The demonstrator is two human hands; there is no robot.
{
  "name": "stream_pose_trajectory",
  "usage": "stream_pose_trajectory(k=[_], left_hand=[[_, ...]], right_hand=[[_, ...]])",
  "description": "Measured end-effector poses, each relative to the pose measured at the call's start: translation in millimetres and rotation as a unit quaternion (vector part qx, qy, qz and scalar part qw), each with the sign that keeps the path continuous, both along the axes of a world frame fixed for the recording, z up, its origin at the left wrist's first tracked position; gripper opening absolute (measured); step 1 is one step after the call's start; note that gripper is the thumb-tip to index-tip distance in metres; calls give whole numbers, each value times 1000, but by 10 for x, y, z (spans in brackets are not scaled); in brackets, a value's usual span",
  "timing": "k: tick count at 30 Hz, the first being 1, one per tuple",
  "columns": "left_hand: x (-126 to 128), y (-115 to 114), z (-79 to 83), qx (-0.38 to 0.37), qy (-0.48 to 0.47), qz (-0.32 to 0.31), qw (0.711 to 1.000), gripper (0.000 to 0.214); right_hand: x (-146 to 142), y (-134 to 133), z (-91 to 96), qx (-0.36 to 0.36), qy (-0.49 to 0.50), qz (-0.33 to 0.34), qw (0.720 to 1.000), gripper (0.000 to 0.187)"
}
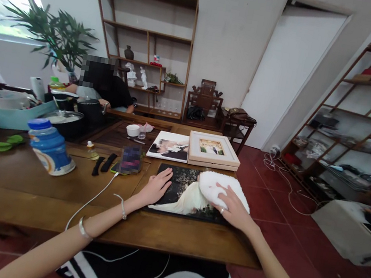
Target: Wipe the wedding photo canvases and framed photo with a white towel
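Note:
A dark photo panel with a pale, flowing dress pictured on it lies flat on the wooden table. My left hand rests on its left side, fingers stretched out and holding nothing. Over the right end of the panel, my right hand grips a thick white fluffy cloth and presses it down. The cloth covers the panel's upper right corner and reaches past its right edge. Just behind the panel are a photo print and a pale framed picture.
Left of the panel, a phone trails a white cable. A blue-capped bottle, a small oil bottle and black straps stand or lie farther left. Another person leans at the table's far side. The table's right edge is close to the cloth.

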State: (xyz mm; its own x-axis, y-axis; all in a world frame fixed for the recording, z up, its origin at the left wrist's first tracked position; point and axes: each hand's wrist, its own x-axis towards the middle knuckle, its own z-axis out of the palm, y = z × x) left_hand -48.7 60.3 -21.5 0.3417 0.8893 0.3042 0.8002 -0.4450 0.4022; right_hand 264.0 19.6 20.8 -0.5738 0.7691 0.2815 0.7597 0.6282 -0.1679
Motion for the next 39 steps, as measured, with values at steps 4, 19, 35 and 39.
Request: stream_pose_trajectory(k=[4,19,35,39], left_hand=[[16,-13,6,2,3,12,1000,39],[-4,-14,-23,1,-8,12,1000,40],[-1,6,-58,8,-30,20,999,41],[14,-1,-52,10,-32,24,999,40]], right_hand=[[-61,258,-31,8,-19,-4,1000,16],[-224,-495,201,-87,-5,66,994,16],[-240,-51,14,-13,-12,15,1000,18],[-271,-599,172,-84,-8,67,994,15]])
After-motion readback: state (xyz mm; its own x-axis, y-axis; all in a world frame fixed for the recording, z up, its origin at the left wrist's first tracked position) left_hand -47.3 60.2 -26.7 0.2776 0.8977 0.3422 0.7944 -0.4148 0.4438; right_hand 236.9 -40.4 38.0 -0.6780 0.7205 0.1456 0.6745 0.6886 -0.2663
